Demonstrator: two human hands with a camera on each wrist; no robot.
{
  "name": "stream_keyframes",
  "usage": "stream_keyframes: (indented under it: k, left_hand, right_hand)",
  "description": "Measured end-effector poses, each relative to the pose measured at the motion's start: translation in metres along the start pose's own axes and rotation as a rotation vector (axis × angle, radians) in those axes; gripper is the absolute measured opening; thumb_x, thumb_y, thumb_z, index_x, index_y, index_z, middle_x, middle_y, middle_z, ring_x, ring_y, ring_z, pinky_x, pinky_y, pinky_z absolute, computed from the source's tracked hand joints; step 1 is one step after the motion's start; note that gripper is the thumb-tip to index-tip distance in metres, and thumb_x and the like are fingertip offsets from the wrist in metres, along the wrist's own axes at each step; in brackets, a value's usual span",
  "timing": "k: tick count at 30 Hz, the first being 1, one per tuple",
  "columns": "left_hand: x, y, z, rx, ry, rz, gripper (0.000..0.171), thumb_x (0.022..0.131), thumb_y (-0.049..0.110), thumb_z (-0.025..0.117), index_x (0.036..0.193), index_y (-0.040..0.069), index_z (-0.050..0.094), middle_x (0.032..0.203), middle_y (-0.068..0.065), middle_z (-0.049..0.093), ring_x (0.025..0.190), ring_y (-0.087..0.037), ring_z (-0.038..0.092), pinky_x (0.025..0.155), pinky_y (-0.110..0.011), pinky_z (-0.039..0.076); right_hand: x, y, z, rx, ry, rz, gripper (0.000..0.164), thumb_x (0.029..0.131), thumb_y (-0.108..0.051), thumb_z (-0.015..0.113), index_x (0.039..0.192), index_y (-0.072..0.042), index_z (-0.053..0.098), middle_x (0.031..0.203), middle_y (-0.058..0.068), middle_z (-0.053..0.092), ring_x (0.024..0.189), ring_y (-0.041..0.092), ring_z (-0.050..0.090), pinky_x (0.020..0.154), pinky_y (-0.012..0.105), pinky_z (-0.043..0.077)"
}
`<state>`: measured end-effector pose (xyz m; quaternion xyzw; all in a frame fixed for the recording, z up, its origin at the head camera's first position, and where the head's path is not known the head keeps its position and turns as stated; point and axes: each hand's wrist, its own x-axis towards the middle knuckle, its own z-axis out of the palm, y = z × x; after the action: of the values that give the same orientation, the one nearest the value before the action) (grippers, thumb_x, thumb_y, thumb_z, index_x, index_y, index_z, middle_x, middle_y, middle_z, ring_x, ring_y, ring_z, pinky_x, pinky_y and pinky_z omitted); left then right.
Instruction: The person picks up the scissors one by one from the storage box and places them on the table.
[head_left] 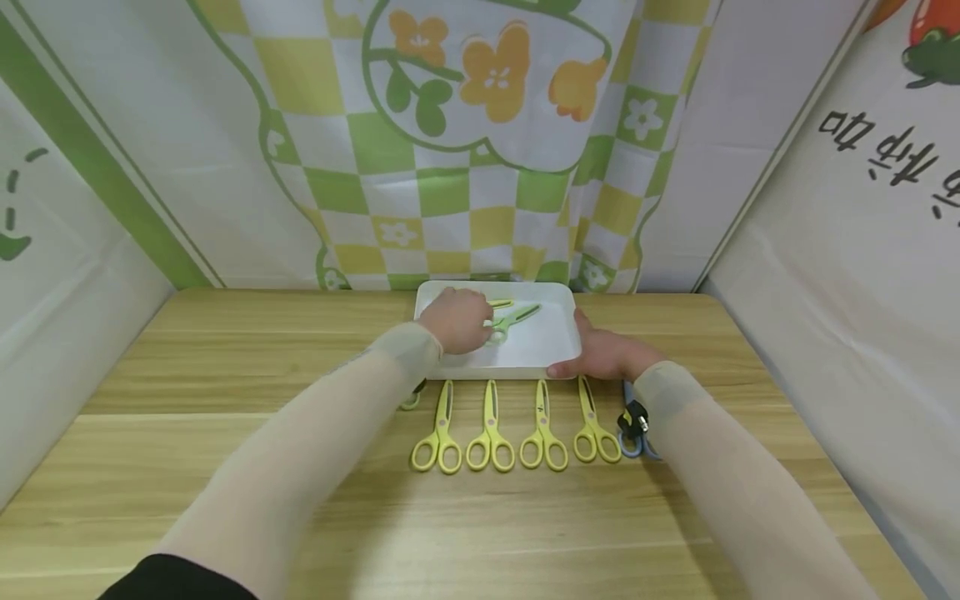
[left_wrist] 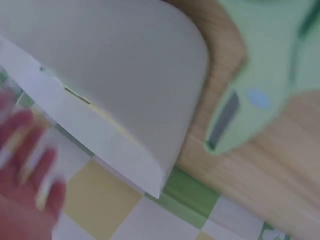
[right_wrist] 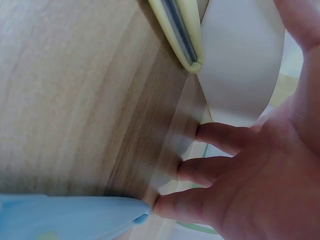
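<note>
My left hand [head_left: 459, 321] reaches over the left part of a white tray [head_left: 525, 358], its fingertips right at the handles of green scissors [head_left: 519, 317]. In the left wrist view, the fingers [left_wrist: 31, 155] are blurred and spread, with gaps between them. Yellow scissors [head_left: 501, 303] lie in the tray behind the green ones, partly hidden by the hand. My right hand [head_left: 607, 353] holds the tray's front right corner, thumb along the front wall and fingers at the right side. In the right wrist view, several fingertips [right_wrist: 167, 206] reach down to the table.
Several yellow scissors [head_left: 491, 433] lie in a row before the tray, blades toward it. Blue scissors [head_left: 630, 442] lie by the right wrist, partly covered. Other green scissors [left_wrist: 260, 90] lie by the left forearm. A checkered curtain [head_left: 450, 200] hangs behind the wooden table [head_left: 465, 533].
</note>
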<state>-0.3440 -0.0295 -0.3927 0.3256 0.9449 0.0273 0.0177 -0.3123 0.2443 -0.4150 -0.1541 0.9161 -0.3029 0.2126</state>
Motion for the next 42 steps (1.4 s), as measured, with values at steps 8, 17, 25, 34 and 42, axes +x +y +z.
stream_keyframes:
  k: [8, 17, 25, 34, 42]
  left_hand:
    - [0.009, -0.003, -0.015, -0.044, 0.067, -0.349, 0.019, 0.097, 0.019, 0.055, 0.084, 0.011, 0.068, 0.137, -0.013, 0.05, 0.122, -0.032, 0.037, 0.101, -0.049, 0.028]
    - [0.023, -0.005, -0.011, -0.076, -0.034, -0.364, 0.028, 0.1, 0.04, 0.058, 0.107, 0.019, 0.076, 0.153, -0.014, 0.038, 0.14, -0.041, 0.02, 0.109, -0.058, 0.02]
    - [0.031, -0.003, 0.004, -0.008, -0.101, -0.332, 0.021, 0.098, 0.031, 0.06, 0.105, 0.017, 0.074, 0.159, -0.017, 0.028, 0.143, -0.044, 0.014, 0.111, -0.063, 0.015]
    - [0.033, 0.001, 0.004, 0.01, -0.116, -0.331, 0.014, 0.094, 0.028, 0.062, 0.093, 0.017, 0.072, 0.157, -0.015, 0.032, 0.144, -0.042, 0.013, 0.112, -0.06, 0.012]
    - [0.038, -0.002, 0.009, 0.023, -0.06, -0.389, 0.017, 0.094, 0.03, 0.065, 0.101, 0.016, 0.072, 0.15, -0.017, 0.039, 0.141, -0.042, 0.017, 0.108, -0.059, 0.019]
  right_hand:
    - [0.0, -0.001, 0.0, 0.02, -0.001, -0.019, 0.13, 0.083, -0.042, 0.081, 0.151, 0.007, -0.018, 0.159, 0.034, -0.003, 0.145, 0.044, 0.011, 0.116, 0.052, 0.011]
    - [-0.001, -0.004, -0.001, -0.02, -0.013, 0.028, 0.133, 0.083, -0.049, 0.079, 0.15, 0.007, -0.021, 0.159, 0.033, -0.008, 0.146, 0.043, 0.009, 0.117, 0.049, 0.01]
    - [-0.001, -0.004, -0.001, -0.027, -0.017, 0.05, 0.135, 0.082, -0.051, 0.079, 0.151, 0.004, -0.022, 0.16, 0.029, -0.01, 0.147, 0.039, 0.008, 0.117, 0.047, 0.011]
    - [0.0, -0.001, 0.0, 0.006, 0.007, -0.02, 0.13, 0.083, -0.043, 0.081, 0.152, 0.006, -0.018, 0.159, 0.033, -0.002, 0.145, 0.043, 0.015, 0.116, 0.051, 0.013]
    - [0.0, -0.001, 0.0, -0.008, -0.002, -0.003, 0.131, 0.083, -0.046, 0.08, 0.152, 0.005, -0.02, 0.16, 0.032, -0.007, 0.146, 0.042, 0.011, 0.116, 0.05, 0.012]
